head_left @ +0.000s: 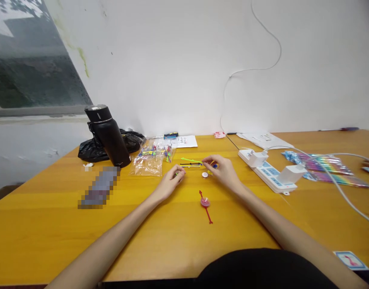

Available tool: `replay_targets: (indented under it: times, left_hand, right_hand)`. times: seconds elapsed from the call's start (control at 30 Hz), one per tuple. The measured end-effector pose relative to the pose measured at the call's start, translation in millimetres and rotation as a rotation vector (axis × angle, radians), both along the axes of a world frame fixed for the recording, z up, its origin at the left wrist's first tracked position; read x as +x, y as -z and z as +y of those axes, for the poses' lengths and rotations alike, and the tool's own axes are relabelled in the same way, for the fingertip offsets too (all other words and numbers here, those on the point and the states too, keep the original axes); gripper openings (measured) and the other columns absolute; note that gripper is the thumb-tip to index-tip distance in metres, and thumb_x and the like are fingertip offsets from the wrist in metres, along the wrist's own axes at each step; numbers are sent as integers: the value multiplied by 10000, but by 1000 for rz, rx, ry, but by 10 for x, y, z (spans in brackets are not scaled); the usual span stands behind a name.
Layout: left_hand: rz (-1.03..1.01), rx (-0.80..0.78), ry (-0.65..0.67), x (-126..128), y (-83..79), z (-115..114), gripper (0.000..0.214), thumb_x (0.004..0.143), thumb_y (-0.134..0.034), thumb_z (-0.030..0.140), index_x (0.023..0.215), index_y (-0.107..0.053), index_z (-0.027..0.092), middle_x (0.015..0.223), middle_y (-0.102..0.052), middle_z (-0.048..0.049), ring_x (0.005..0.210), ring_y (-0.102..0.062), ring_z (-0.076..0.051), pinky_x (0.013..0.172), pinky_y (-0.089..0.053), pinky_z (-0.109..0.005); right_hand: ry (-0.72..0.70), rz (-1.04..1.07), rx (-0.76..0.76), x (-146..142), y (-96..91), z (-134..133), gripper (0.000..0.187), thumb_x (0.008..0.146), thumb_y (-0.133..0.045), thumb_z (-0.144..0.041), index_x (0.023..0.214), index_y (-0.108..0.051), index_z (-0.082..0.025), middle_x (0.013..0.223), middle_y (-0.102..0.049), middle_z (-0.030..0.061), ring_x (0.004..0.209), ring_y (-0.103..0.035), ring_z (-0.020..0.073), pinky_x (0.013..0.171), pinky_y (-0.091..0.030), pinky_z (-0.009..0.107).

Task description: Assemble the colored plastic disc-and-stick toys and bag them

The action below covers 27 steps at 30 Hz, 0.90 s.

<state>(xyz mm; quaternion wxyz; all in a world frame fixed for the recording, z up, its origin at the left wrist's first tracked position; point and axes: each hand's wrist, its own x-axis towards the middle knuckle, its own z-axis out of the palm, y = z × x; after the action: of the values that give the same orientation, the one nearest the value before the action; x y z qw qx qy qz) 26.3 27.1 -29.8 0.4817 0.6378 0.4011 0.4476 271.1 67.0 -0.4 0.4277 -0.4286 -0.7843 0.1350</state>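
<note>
My left hand [170, 182] rests on the yellow-brown table [51, 224], its fingers curled in a pinch on a small green piece I cannot make out. My right hand [222, 168] lies a little to the right, fingers pinched on small yellow and blue plastic parts [213, 164]. Between the hands lie a green stick [190, 160], a yellow-and-black stick [190, 165] and a small white disc [205, 174]. Closer to me sits a red stick with a pink disc [205, 202].
A clear bag of coloured sticks [148, 158] lies behind the left hand. A black flask [107, 134] and a black bag [89, 150] stand at the back left. A white power strip [270, 172] with plugged chargers, cables and rainbow packets [329, 166] lie right.
</note>
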Motion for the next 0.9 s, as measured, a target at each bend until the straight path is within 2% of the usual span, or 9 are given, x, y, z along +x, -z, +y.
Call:
replay_targets:
  times: [0.13,0.3,0.9]
  left_hand:
    - [65,54,-32,-5,-2,-11,219,925,-570,405,969,-588,192,713,-475,35,633,-399,-120,592,-318,-231]
    - [135,91,4,-28,-6,-30,158,927,-539,325,1001,-590,195,758,-508,29,668,-417,-124,634,-338,-235]
    - [270,150,-8,-19,-63,-65,140,938,-519,312,992,-581,199,803,-537,20,707,-460,-133,677,-360,-255]
  right_hand:
    - [1,-40,21,24,24,12,124,933,-622,-299,950,-719,-224,935,-744,58,842,-671,224,739,-507,366]
    - [16,-51,45,27,29,18,122,929,-632,-303,946,-722,-221,919,-739,59,844,-665,223,750,-510,367]
    - [40,-95,151,-40,6,-28,81,924,-629,-242,922,-706,-217,903,-730,44,879,-644,214,791,-499,343]
